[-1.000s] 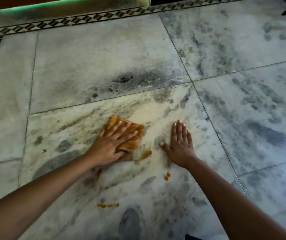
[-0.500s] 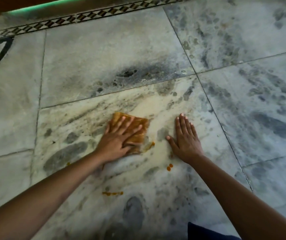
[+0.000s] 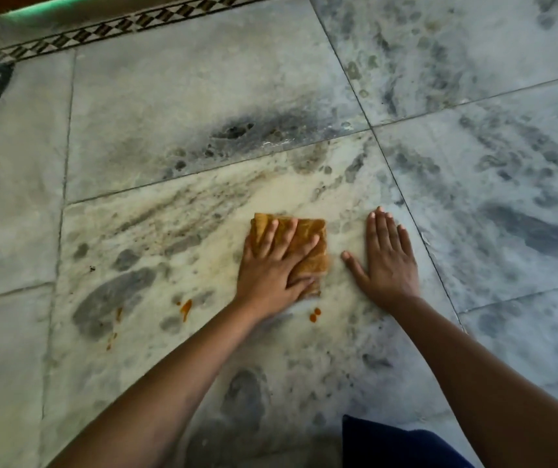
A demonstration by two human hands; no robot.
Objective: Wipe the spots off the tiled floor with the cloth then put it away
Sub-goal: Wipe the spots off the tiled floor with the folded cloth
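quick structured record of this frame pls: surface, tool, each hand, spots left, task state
surface: marble-look tiled floor, grey veining, patterned border strip at the far edge
tool: folded orange-brown cloth, flat on the floor
left hand: palm down, fingers spread, pressing on the cloth
right hand: flat on bare tile beside the cloth, not touching it
spots left: orange drops just below the cloth; orange smear and small specks further left
task state: wiping under way, spots remain, cloth not put away

Open tiled floor (image 3: 186, 96) all around the cloth (image 3: 308, 244), nothing standing on it. Right hand (image 3: 387, 261) lies flat just right of the cloth, blocking that side. Left and far sides are free; orange spots (image 3: 314, 315) near the cloth's near edge.
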